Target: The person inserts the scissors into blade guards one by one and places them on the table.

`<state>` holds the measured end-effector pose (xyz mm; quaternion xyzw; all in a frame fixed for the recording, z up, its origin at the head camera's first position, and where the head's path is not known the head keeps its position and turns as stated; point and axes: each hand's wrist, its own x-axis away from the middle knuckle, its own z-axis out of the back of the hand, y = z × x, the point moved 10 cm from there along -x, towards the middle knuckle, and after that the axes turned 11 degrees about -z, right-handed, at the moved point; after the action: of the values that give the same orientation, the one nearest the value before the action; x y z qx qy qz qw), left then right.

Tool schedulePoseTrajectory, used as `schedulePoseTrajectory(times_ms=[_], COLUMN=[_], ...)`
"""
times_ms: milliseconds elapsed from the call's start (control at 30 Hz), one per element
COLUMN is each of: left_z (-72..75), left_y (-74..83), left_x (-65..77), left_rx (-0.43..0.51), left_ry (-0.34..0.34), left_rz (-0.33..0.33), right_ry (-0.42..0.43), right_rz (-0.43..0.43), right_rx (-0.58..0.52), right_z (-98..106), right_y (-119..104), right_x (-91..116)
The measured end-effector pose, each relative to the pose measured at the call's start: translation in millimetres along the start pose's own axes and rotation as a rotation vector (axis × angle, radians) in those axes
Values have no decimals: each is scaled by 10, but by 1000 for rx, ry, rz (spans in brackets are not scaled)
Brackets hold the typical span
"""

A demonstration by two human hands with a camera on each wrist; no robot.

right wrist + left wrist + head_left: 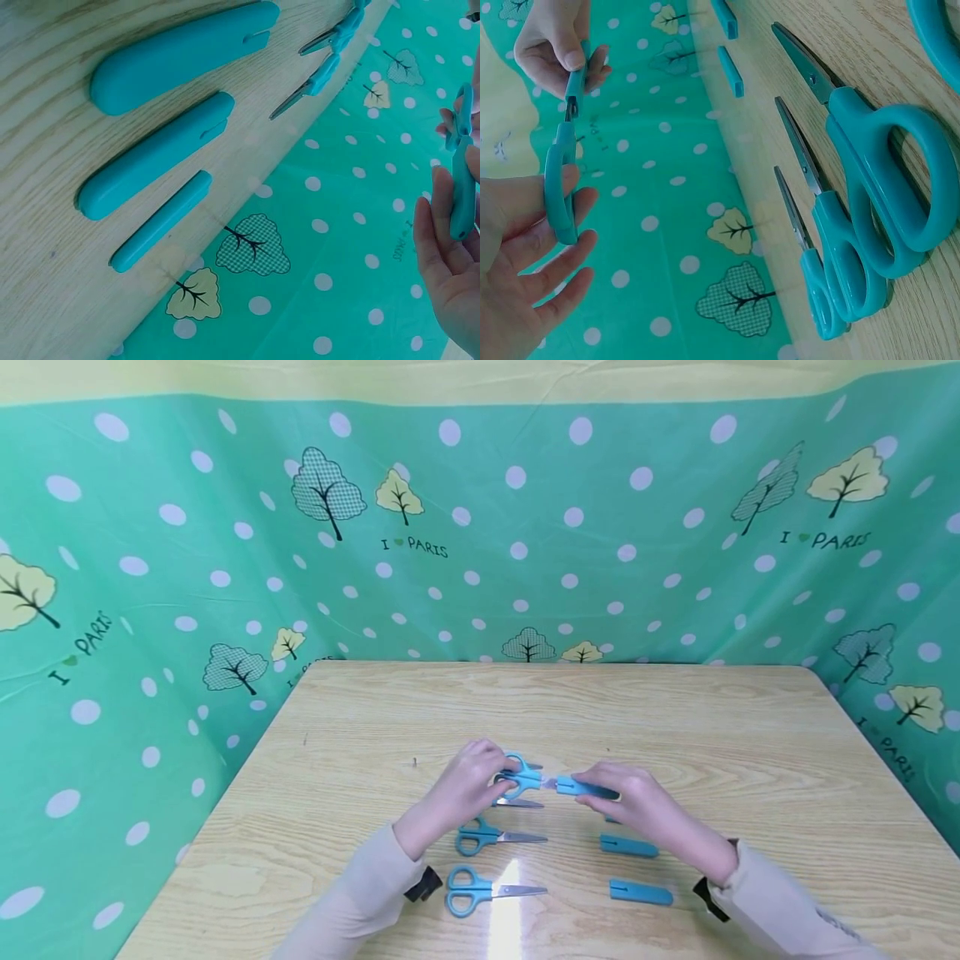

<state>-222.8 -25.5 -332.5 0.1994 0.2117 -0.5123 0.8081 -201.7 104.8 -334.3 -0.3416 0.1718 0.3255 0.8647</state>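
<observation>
My left hand (474,774) pinches the blue handles (530,777) of a pair of scissors between thumb and fingers, above the table. In the left wrist view, the other fingers of that hand are spread below the handles. My right hand (628,792) grips a blue blade cover (573,787) between thumb and fingers. The cover points toward the scissors, its mouth over the blade tips, with a short stretch of metal blade (549,783) showing between cover and handles. In the right wrist view, the blade cover (463,196) lies along the fingers.
Several blue-handled scissors lie in a column on the wooden table (750,727), including one pair (471,891) nearest me. Blue blade covers lie to their right, one (641,892) at the front and another (628,846) behind it. A green patterned cloth (517,527) hangs behind the table.
</observation>
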Motion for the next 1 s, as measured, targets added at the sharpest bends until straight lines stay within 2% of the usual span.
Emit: schedulePoseTrajectory(times_ms=[133, 333, 500, 700, 1000], left_z=[11, -1, -17, -48, -80], left_y=[27, 21, 38, 100, 119], left_x=[2, 5, -7, -48, -66], left_rx=[-1, 2, -14, -30, -29], left_ry=[15, -1, -28, -36, -39], left_rz=[-23, -14, -12, -31, -19], right_ry=[7, 3, 4, -20, -26], right_rz=[27, 32, 16, 11, -21], right_rx=[35, 53, 51, 38, 27], right_z=[-7, -40, -44, -86, -125], right_y=[-36, -40, -33, -56, -27], right_x=[9, 16, 15, 4, 7])
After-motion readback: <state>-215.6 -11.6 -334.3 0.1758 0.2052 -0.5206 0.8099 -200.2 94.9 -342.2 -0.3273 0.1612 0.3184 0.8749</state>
